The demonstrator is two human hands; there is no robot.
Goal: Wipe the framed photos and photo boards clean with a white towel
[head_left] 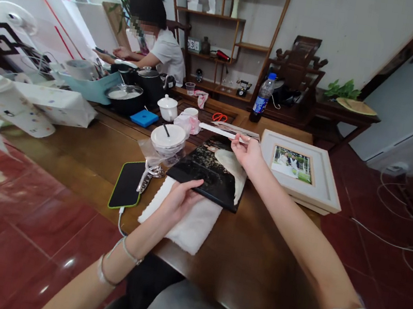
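Observation:
My left hand (179, 200) grips the near edge of a dark photo panel (204, 167), its thumb on top and fingers underneath. A pale gown shows on the panel's right part. Above the panel's far edge, my right hand (246, 151) pinches a thin white strip (218, 131) that points left. I cannot tell whether the strip touches the panel. Under the panel and my left hand lies a white cloth (190, 230) on the wooden table (253, 256). To the left are a black phone (127, 185) with a green edge and a lidded white bowl (169, 138).
A framed photo (299, 165) in a thick white frame lies at right. Behind are a dark drink bottle (263, 98), red scissors (220, 117), a white teapot (167, 108) and a blue box (144, 117). A person (164, 48) sits across the table. A cable (121, 222) runs from the phone.

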